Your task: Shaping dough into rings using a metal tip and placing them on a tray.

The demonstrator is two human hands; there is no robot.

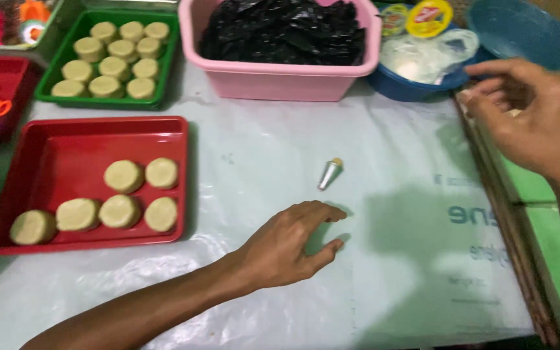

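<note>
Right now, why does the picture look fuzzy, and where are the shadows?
Head view: the right hand is blurred and soft-edged; the left hand casts a dark shadow on the plastic sheet beside its fingers; the sheet shows pale glare near the bottom edge; the small metal cone looks fairly sharp.

Dough discs in the red tray (46, 146): six (124, 175). Dough discs in the green tray (166, 65): eleven (113, 67). Trays with discs: two. Pink tub (280, 81): one. Blue bowls: two (416, 89), (523, 29). Metal cone nozzle (330, 174): one. Hands: two, left (290, 246) and right (533, 113).
</note>
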